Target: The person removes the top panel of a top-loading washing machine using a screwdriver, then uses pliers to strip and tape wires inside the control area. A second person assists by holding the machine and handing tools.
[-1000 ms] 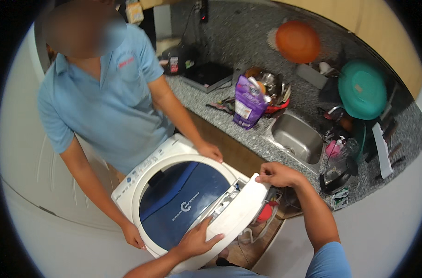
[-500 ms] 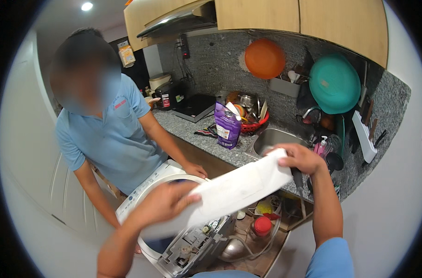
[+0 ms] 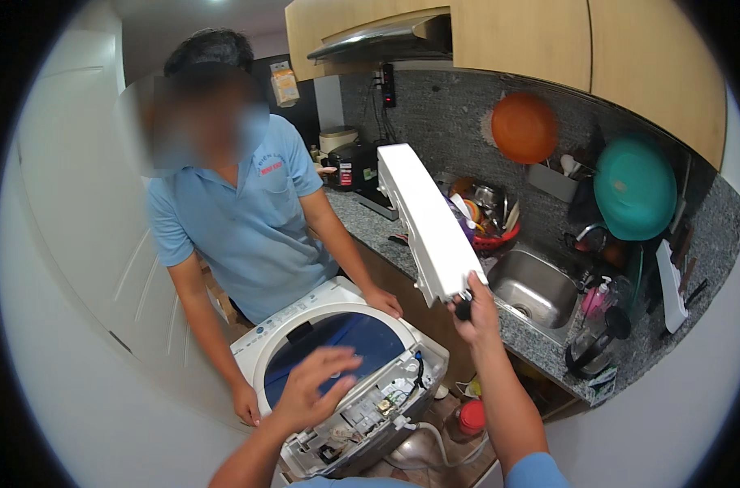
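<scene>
A long white panel (image 3: 425, 220) is held raised at a tilt by my right hand (image 3: 473, 307), closed round its lower end over the counter's front. My left hand (image 3: 319, 382) hovers with spread fingers over the washing machine's blue lid (image 3: 364, 329), holding nothing. Along the near side of the white washing machine (image 3: 251, 350) lies an uncovered housing (image 3: 362, 423) with wires and small fittings. A co-worker (image 3: 252, 236) in a blue shirt stands across the machine, both hands resting on its edges.
A granite counter (image 3: 362, 224) carries a cooktop, a red dish basket (image 3: 496, 240), a sink (image 3: 533, 289) and a kettle. Orange (image 3: 524, 126) and teal (image 3: 635, 187) basins hang on the backsplash under wooden cupboards. A white door is at left; a red-lidded jar (image 3: 472, 416) and hose are below.
The white panel has come off the machine and been swung up to the right, exposing the housing. My left hand has let go of it and moved back over the machine.
</scene>
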The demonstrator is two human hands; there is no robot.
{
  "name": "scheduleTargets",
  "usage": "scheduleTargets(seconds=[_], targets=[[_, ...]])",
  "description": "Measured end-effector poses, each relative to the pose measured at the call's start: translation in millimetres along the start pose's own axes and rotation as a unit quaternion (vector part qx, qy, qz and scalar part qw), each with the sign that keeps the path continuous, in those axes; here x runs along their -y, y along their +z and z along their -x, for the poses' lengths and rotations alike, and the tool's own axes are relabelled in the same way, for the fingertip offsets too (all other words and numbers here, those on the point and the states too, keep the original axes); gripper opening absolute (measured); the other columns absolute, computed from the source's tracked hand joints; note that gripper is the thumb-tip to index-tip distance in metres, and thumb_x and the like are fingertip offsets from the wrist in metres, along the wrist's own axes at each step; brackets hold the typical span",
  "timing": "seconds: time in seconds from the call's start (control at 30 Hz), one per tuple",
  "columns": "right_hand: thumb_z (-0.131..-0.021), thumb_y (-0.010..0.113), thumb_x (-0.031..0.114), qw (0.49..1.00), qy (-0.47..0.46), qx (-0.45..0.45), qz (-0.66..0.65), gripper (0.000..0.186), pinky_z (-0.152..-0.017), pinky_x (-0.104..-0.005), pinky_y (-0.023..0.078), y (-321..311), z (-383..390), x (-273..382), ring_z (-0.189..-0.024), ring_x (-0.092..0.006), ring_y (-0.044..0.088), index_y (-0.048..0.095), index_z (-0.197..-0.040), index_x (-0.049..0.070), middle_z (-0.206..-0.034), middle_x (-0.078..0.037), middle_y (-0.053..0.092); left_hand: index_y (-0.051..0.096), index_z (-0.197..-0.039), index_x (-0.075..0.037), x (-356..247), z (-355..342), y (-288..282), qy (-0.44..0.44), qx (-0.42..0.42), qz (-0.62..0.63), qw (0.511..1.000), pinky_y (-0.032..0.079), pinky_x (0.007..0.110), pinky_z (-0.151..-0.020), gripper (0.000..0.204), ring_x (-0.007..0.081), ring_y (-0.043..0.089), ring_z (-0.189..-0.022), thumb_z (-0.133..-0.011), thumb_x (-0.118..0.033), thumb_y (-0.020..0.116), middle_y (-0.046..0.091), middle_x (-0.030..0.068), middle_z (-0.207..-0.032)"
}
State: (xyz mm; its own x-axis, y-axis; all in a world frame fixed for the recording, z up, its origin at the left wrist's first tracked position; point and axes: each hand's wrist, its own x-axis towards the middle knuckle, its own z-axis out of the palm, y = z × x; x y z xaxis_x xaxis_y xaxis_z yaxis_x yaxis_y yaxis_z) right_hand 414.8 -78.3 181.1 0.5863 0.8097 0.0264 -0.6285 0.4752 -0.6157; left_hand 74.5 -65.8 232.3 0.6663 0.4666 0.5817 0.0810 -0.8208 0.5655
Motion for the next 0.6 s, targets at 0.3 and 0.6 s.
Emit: scheduleTargets(seconds=[0.3,0.6], targets=[[-0.105,0.055,0.044,0.953,0.127,-0.205,-0.181,0.031,-0.053,-0.0311,0.047,-31,-222,-159,-0.057,-0.0157,0.055,0.061,-0.092,0.017,-0.067,-0.001,0.055,0.07,-0.124,-0.003,35,322,-20,-0.447,-0.242,-0.032,0.861,0.05,0.035,-0.098,0.031,0.0231,0.066,-0.111,-0.103,-0.024,0.065,0.072,0.0157,-0.114],[-0.109,0.041,0.04,0.962,0.088,-0.186,-0.181,0.039,-0.072,-0.0364,0.059,-129,-362,-206,-0.082,-0.0236,0.064,0.062,-0.119,0.009,-0.098,-0.008,0.065,0.07,-0.12,0.0,24,521,25,-0.736,-0.291,0.013,0.611,0.054,0.031,-0.089,0.028,0.0167,0.067,-0.096,-0.102,-0.021,0.065,0.073,0.0104,-0.103]])
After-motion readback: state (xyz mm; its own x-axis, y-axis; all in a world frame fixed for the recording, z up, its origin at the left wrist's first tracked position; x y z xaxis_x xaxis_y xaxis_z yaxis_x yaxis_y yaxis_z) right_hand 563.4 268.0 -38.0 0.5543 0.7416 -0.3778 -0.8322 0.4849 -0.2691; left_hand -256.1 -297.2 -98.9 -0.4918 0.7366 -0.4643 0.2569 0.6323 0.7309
